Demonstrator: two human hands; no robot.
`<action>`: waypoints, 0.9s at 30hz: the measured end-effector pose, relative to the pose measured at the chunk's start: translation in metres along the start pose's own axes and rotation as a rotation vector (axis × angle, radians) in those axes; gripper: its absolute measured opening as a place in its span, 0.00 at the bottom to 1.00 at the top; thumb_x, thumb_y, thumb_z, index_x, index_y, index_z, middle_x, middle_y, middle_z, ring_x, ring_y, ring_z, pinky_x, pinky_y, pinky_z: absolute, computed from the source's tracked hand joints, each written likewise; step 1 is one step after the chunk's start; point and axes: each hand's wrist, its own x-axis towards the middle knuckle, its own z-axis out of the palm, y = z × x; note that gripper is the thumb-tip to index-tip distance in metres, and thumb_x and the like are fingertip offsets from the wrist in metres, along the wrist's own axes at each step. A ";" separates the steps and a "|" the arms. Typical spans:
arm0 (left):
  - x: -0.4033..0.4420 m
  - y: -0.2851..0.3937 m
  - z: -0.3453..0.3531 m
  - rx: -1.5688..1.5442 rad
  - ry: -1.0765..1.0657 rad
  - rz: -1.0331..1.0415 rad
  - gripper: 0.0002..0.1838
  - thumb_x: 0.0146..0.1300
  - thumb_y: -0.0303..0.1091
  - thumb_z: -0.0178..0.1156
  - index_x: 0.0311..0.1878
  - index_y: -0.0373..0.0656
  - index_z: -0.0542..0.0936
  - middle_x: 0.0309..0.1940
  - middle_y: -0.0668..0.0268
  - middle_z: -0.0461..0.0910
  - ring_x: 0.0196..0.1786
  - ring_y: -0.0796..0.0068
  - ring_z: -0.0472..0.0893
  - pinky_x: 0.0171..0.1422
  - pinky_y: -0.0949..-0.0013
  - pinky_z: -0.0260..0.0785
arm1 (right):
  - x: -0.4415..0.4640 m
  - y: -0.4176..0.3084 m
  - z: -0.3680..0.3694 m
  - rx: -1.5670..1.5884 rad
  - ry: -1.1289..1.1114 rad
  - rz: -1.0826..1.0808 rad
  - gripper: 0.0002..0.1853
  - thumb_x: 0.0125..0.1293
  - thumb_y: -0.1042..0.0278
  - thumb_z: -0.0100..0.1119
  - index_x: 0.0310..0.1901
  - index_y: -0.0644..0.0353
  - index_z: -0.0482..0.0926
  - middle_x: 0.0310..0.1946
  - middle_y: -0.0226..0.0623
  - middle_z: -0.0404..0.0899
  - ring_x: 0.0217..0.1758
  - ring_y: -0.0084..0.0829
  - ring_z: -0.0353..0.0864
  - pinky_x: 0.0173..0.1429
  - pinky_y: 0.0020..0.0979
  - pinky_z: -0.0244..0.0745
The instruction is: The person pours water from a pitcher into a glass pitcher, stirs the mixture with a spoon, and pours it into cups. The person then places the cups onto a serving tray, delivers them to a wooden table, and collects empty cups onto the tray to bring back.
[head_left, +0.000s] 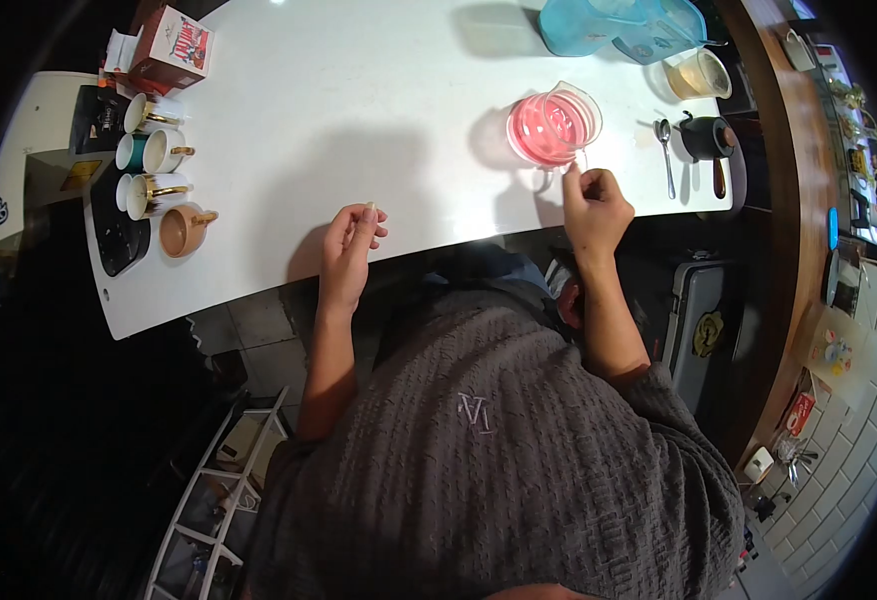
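A clear glass jug (534, 132) holding pink-red liquid stands near the table's right half. My right hand (599, 212) is closed at the jug's near side, thumb and fingers pinched on its glass handle. The handle is partly hidden by the fingers. Left of it, at the front edge of the table, my left hand (347, 255) is loosely curled with the thumb over the fingers. Nothing shows in that hand.
Several mugs (184, 232) and a red-and-white box (174, 45) line the left of the white table (359, 100). Along the right are a blue pitcher (579, 25), a plastic cup (697, 75), a spoon (668, 160) and a small dark pot (701, 138).
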 end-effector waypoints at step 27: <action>-0.033 0.012 0.090 -0.100 0.232 0.035 0.16 0.72 0.47 0.53 0.42 0.43 0.77 0.39 0.70 0.79 0.39 0.80 0.77 0.43 0.75 0.66 | 0.082 0.037 0.031 0.841 -0.367 0.237 0.32 0.73 0.67 0.38 0.72 0.75 0.44 0.60 0.51 0.70 0.59 0.36 0.74 0.66 0.32 0.67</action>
